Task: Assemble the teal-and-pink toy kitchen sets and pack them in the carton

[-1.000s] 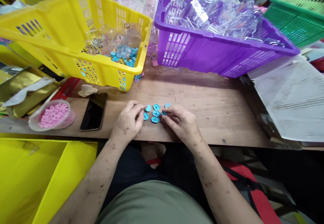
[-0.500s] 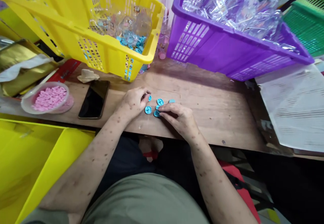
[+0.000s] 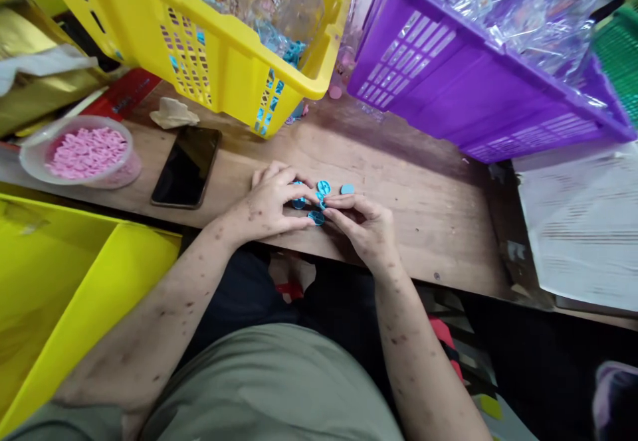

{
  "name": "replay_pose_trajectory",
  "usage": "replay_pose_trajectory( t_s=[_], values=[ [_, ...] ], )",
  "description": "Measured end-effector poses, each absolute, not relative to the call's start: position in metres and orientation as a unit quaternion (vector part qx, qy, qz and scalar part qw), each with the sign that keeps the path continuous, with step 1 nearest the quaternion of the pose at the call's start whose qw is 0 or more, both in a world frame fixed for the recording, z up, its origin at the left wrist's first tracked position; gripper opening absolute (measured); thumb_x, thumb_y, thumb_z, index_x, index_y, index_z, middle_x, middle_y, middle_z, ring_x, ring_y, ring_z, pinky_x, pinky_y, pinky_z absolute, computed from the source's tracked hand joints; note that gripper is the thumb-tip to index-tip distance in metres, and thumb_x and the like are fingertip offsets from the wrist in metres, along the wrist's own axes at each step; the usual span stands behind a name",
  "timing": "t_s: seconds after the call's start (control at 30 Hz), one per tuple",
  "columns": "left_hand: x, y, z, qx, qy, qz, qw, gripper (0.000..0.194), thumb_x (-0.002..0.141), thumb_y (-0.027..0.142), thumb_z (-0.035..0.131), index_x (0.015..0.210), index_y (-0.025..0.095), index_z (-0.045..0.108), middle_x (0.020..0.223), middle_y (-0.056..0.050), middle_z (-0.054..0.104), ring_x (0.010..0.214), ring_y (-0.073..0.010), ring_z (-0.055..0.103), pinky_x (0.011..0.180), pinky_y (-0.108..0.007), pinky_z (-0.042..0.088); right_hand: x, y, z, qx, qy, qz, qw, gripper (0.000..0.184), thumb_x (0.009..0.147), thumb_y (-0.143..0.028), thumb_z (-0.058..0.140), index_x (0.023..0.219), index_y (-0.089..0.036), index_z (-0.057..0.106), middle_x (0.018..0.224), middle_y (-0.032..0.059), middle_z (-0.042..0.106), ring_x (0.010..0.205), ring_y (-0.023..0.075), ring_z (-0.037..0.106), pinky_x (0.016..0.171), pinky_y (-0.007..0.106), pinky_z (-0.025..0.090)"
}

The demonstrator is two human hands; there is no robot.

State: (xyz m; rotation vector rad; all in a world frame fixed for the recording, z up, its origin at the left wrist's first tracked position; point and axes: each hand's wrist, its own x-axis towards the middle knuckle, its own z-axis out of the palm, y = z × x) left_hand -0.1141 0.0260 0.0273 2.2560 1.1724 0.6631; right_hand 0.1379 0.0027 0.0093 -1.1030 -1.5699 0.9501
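Note:
Several small blue round discs [image 3: 323, 187] lie on the wooden tabletop [image 3: 413, 208] close to its near edge. My left hand [image 3: 272, 200] rests over the left ones with fingers curled, fingertips pinching at a disc. My right hand [image 3: 363, 226] meets it from the right, thumb and forefinger pressed together on a blue disc [image 3: 317, 216]. One more disc [image 3: 347, 189] lies just beyond my right fingers.
A yellow basket [image 3: 234, 62] with blue discs and clear packets stands behind, a purple basket [image 3: 448, 95] of clear packets to its right. A black phone [image 3: 187, 166] and a bowl of pink pieces [image 3: 82, 152] lie left. Yellow bin [image 3: 74, 281] lower left, white sheet [image 3: 583, 222] right.
The camera has tilted down and closer. My hands have drawn together over the blue discs, the left fingers now covering the leftmost ones.

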Motion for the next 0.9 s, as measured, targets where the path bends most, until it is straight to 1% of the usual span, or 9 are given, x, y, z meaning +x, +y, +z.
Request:
replay_pose_trajectory(
  t_s=[0.13, 0.23, 0.3, 0.4, 0.53, 0.6, 0.77, 0.83, 0.9],
  values=[
    [-0.13, 0.029, 0.03, 0.823, 0.42, 0.279, 0.261, 0.025, 0.101, 0.037, 0.076, 0.122, 0.027, 0.083, 0.127, -0.007, 0.076, 0.127, -0.0301, 0.061, 0.119, -0.049, 0.042, 0.135, -0.001, 0.009, -0.445, -0.687, 0.339, 0.464, 0.009, 0.096, -0.034, 0.092, 0.102, -0.028, 0.089, 0.109, 0.0043, 0.089, 0.103, 0.0247, 0.086, 0.101, 0.041, 0.072],
    [-0.135, 0.029, 0.025, 0.819, 0.431, 0.284, 0.248, 0.024, 0.103, 0.034, 0.07, 0.122, 0.027, 0.083, 0.125, -0.006, 0.076, 0.125, -0.0292, 0.062, 0.119, -0.048, 0.043, 0.133, 0.0, 0.014, -0.435, -0.729, 0.299, 0.436, 0.005, 0.097, -0.026, 0.09, 0.101, -0.028, 0.089, 0.108, 0.0039, 0.09, 0.103, 0.025, 0.086, 0.102, 0.043, 0.071],
    [-0.134, 0.029, 0.021, 0.822, 0.44, 0.275, 0.236, 0.022, 0.103, 0.033, 0.07, 0.119, 0.028, 0.084, 0.123, -0.006, 0.077, 0.123, -0.0298, 0.062, 0.119, -0.05, 0.042, 0.133, 0.0, 0.017, -0.424, -0.754, 0.277, 0.418, 0.004, 0.098, -0.025, 0.089, 0.099, -0.029, 0.089, 0.108, 0.0038, 0.09, 0.102, 0.0254, 0.087, 0.102, 0.043, 0.071],
    [-0.132, 0.029, 0.018, 0.827, 0.444, 0.261, 0.225, 0.02, 0.102, 0.033, 0.071, 0.116, 0.029, 0.085, 0.121, -0.006, 0.077, 0.123, -0.0315, 0.062, 0.118, -0.054, 0.041, 0.134, 0.0, 0.017, -0.426, -0.76, 0.271, 0.41, 0.003, 0.099, -0.029, 0.088, 0.097, -0.029, 0.089, 0.107, 0.0041, 0.09, 0.102, 0.0259, 0.087, 0.103, 0.045, 0.071],
    [-0.133, 0.03, 0.021, 0.825, 0.444, 0.262, 0.232, 0.021, 0.102, 0.034, 0.072, 0.119, 0.029, 0.084, 0.123, -0.006, 0.078, 0.123, -0.0314, 0.062, 0.118, -0.054, 0.041, 0.137, -0.002, 0.013, -0.465, -0.707, 0.301, 0.44, 0.014, 0.099, -0.041, 0.088, 0.1, -0.026, 0.087, 0.108, 0.0064, 0.089, 0.104, 0.0268, 0.086, 0.101, 0.046, 0.072],
    [-0.134, 0.031, 0.021, 0.822, 0.445, 0.267, 0.236, 0.02, 0.102, 0.034, 0.072, 0.118, 0.029, 0.085, 0.121, -0.006, 0.078, 0.121, -0.0309, 0.063, 0.119, -0.054, 0.042, 0.138, -0.003, 0.012, -0.466, -0.707, 0.306, 0.436, 0.016, 0.098, -0.042, 0.089, 0.099, -0.026, 0.087, 0.108, 0.0067, 0.089, 0.102, 0.0267, 0.086, 0.101, 0.046, 0.073],
    [-0.129, 0.03, 0.017, 0.817, 0.445, 0.289, 0.225, 0.016, 0.103, 0.032, 0.074, 0.113, 0.026, 0.084, 0.117, -0.006, 0.079, 0.118, -0.0297, 0.067, 0.116, -0.052, 0.046, 0.138, -0.003, 0.016, -0.412, -0.77, 0.259, 0.413, 0.003, 0.102, -0.027, 0.086, 0.099, -0.027, 0.087, 0.106, 0.0049, 0.089, 0.1, 0.0248, 0.087, 0.1, 0.042, 0.072],
    [-0.128, 0.024, 0.023, 0.818, 0.439, 0.311, 0.204, 0.013, 0.104, 0.029, 0.073, 0.11, 0.025, 0.083, 0.113, -0.006, 0.079, 0.114, -0.0284, 0.069, 0.111, -0.05, 0.051, 0.139, -0.004, 0.018, -0.394, -0.798, 0.22, 0.4, 0.004, 0.102, -0.024, 0.085, 0.1, -0.027, 0.086, 0.108, 0.0051, 0.089, 0.099, 0.0244, 0.087, 0.098, 0.04, 0.071],
    [-0.133, 0.014, 0.042, 0.816, 0.42, 0.351, 0.183, 0.01, 0.105, 0.026, 0.072, 0.109, 0.024, 0.081, 0.11, -0.006, 0.079, 0.108, -0.0252, 0.072, 0.104, -0.045, 0.056, 0.14, -0.004, 0.017, -0.379, -0.819, 0.182, 0.391, 0.006, 0.104, -0.021, 0.083, 0.104, -0.026, 0.084, 0.109, 0.0056, 0.088, 0.098, 0.0236, 0.086, 0.095, 0.038, 0.071]
  ],
)
